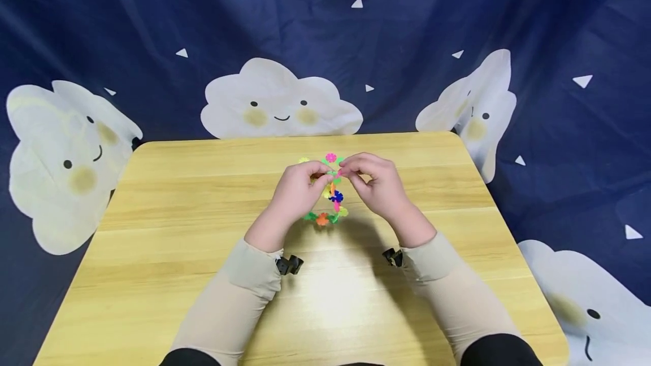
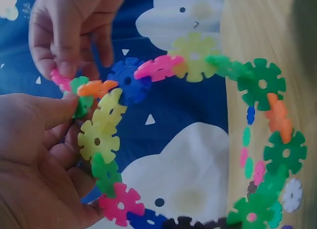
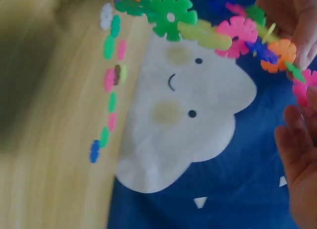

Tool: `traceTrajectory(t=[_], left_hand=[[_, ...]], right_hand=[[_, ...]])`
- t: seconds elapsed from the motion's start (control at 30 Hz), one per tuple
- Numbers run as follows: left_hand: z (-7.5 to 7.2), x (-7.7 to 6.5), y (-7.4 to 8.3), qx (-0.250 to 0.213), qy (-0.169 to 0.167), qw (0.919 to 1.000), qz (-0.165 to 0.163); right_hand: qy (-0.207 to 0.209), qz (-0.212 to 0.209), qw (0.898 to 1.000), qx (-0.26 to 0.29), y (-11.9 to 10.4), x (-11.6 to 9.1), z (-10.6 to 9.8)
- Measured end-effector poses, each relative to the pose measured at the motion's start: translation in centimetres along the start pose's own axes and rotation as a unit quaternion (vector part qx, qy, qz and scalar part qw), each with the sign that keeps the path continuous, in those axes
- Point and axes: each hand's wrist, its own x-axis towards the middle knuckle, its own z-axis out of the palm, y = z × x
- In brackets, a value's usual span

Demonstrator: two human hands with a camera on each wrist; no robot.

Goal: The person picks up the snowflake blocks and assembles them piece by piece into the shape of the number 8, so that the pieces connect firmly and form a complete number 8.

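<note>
Pinched in my left hand point(image 1: 297, 191) is a green notched plastic flower disc point(image 2: 83, 101), part of a colourful chain of interlocking flower discs. My right hand point(image 1: 380, 185) holds a pink flower disc point(image 3: 306, 88) between thumb and fingers, right beside the green one, and the two look in contact; whether they are slotted together I cannot tell. The chain hangs in a loop below both hands, with yellow point(image 2: 99, 141), blue point(image 1: 337, 196), orange point(image 1: 322, 219) and green discs point(image 2: 261, 84). Part of the loop is hidden behind my left hand in the head view.
A wooden table point(image 1: 178, 230) lies beneath my hands. In the right wrist view several small coloured discs point(image 3: 109, 46) form a row on the wood. Beyond the table hangs a dark blue curtain point(image 1: 315, 21) with white clouds. Each wrist carries a black camera mount point(image 1: 290, 265).
</note>
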Motion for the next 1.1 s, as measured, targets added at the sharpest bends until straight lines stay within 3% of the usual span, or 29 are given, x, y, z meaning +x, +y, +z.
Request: traceTrajectory(t=[0.07, 0.13, 0.23, 0.33, 0.4, 0.47, 0.63, 0.9, 1.0, 1.1], left_hand=[[0.1, -0.2, -0.4, -0.027, 0.004, 0.9994, -0.021], [0.0, -0.4, -0.8, -0.046, 0.014, 0.9982, -0.035], [-0.3, -0.8, -1.5, -0.083, 0.033, 0.9948, -0.049], [-0.6, -0.9, -1.8, -0.114, 0.049, 0.991, -0.052], [-0.8, -0.9, -1.8, -0.126, 0.055, 0.9891, -0.052], [-0.8, -0.8, -1.8, -0.136, 0.057, 0.9878, -0.052], [-0.7, -0.7, -1.9, -0.151, 0.059, 0.9853, -0.054], [-0.6, -0.8, -1.9, -0.165, 0.057, 0.9837, -0.045], [-0.6, -0.7, -1.8, -0.165, 0.055, 0.9838, -0.044], [-0.7, -0.7, -1.8, -0.164, 0.053, 0.9839, -0.047]], right_hand=[[-0.001, 0.08, 0.997, -0.004, 1.0, -0.4, 0.2], [-0.014, 0.177, 0.984, -0.018, 2.8, -1.1, 0.6], [-0.073, 0.304, 0.948, -0.06, 6.3, -2.6, 1.8], [-0.142, 0.372, 0.911, -0.106, 9.2, -3.9, 3.1], [-0.157, 0.399, 0.894, -0.13, 10.4, -4.2, 3.8], [-0.147, 0.421, 0.884, -0.142, 11.3, -4.3, 4.5], [-0.121, 0.456, 0.869, -0.148, 12.6, -3.8, 6.1], [-0.133, 0.479, 0.84, -0.216, 12.9, -2.7, 7.5], [-0.144, 0.484, 0.835, -0.217, 12.9, -2.5, 7.3], [-0.156, 0.482, 0.841, -0.188, 12.4, -2.5, 6.8]])
